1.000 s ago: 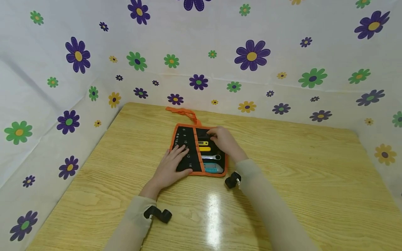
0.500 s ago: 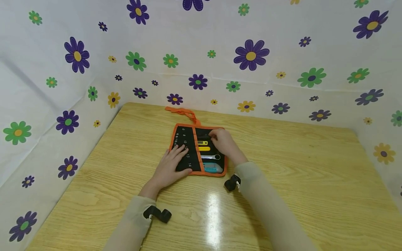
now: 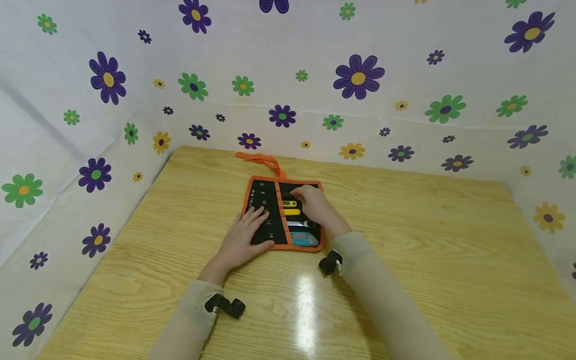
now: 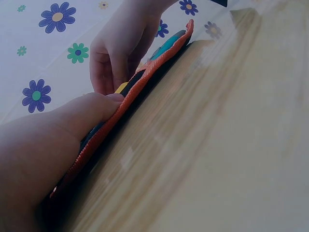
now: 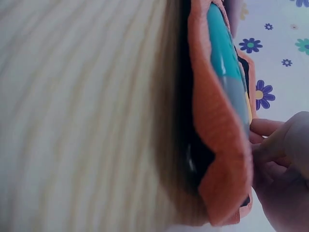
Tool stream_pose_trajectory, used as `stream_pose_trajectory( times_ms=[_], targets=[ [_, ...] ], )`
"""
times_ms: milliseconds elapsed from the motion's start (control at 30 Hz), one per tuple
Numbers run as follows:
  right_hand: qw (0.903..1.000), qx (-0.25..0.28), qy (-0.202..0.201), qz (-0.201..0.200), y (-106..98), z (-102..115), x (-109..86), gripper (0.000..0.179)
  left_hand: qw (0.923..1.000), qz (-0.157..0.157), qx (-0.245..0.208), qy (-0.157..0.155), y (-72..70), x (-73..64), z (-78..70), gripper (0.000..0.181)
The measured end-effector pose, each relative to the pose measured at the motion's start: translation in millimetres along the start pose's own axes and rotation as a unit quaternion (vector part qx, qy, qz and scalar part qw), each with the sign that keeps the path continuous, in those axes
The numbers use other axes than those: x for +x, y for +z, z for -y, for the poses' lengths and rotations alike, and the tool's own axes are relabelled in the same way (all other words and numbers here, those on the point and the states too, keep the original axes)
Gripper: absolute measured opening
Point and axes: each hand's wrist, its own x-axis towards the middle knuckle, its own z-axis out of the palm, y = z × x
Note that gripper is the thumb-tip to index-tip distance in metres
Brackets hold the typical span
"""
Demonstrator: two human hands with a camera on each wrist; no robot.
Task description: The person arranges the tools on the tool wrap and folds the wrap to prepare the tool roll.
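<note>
A black tool roll [image 3: 276,240] with orange edging lies spread on the wooden table, white numbers printed on its pocket panel. My left hand [image 3: 240,237] rests on that panel, fingers spread and thumb at the near edge. At the far pockets, my right hand [image 3: 312,202] has thumb and fingers together on a slim dark tool; its kind I cannot tell. Below these fingers sit a yellow pen-like tool with a small display [image 3: 289,204], a yellow handle [image 3: 292,212], a ring-ended wrench [image 3: 300,224] partly under the hand, and a teal and grey utility knife [image 3: 303,239].
An orange tie strap [image 3: 261,159] trails from the roll's far edge toward the back of the table [image 3: 427,230]. Behind and to the left hangs a white flower-print cloth [image 3: 261,50]. Black camera mounts [image 3: 330,263] stick out from both sleeves.
My right hand has slid left toward the pocket panel, its fingertips closer to the orange pocket edge. My left hand stays flat on the roll. The view has shifted slightly.
</note>
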Motion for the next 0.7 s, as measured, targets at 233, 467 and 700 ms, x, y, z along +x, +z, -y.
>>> stream_pose_trajectory(
  times_ms=[233,467,700],
  targets=[
    [0.9998,0.003,-0.014,0.011,-0.6,-1.1,-2.0,0.041,1.0,-0.002,0.001,0.002,-0.6,0.7,-2.0,0.075],
    [0.9995,0.015,-0.014,0.025,-0.6,-0.6,-3.1,0.047,1.0,0.0,0.005,0.002,1.5,1.9,0.3,0.076],
    [0.9988,0.02,-0.013,0.042,-0.2,-2.2,-4.3,0.057,1.0,0.002,0.006,0.0,1.7,1.7,1.3,0.077]
  ],
)
